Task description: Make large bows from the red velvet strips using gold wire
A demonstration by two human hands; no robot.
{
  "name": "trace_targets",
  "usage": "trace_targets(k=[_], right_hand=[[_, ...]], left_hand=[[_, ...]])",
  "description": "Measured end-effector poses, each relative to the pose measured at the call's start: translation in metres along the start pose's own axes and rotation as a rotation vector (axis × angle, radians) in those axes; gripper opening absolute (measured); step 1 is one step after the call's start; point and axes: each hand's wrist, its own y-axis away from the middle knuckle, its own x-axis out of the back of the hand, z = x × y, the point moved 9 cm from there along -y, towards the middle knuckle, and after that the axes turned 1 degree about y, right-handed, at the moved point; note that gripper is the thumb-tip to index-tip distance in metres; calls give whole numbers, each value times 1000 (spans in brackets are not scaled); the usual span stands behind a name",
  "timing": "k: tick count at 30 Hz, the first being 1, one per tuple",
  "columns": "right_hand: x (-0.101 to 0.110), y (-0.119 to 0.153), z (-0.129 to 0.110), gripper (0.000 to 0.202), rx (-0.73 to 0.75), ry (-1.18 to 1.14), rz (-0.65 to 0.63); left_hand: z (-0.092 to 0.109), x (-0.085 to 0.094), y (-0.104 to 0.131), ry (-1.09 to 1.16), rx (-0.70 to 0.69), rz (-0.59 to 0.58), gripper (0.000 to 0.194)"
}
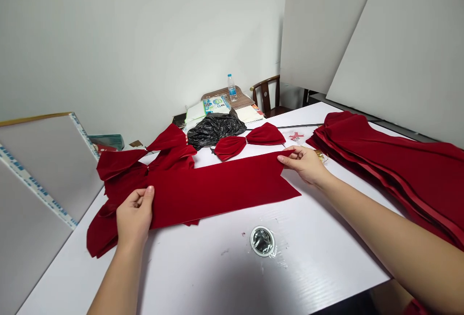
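Observation:
A wide dark red velvet ribbon strip (221, 187) is stretched level above the white table (308, 237). My left hand (135, 211) grips its left end, thumb on top. At the upper right corner my right hand (302, 164) pinches it between thumb and fingers; a V-shaped notch shows in that end. Behind the strip lies a finished-looking red velvet bow (266, 135), gathered at its middle. More red bows (121, 163) are piled at the left, partly hidden by the strip and my left hand.
A stack of red velvet cloth (391, 155) lies at the right. Behind are a black plastic bag (215, 129), a water bottle (231, 88) and a wooden chair (267, 95). A round cable-hole cover (262, 241) sits in the tabletop. Gold ties (321, 156) lie near my right hand.

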Motion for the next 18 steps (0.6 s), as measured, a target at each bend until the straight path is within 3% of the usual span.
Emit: trace_targets(k=[3, 6, 11, 18], right_hand=[[3, 0, 2, 56, -15, 0, 41], [5, -1, 6, 55, -62, -60, 58], [6, -2, 11, 50, -105, -102, 49], [5, 0, 11, 44, -138, -155, 42]], left_hand=[[-5, 9, -4, -42, -18, 59, 31], [-13, 18, -10, 97, 11, 103, 28], [-22, 13, -17, 251, 65, 58, 30], [-22, 12, -12, 336, 154, 107, 26]])
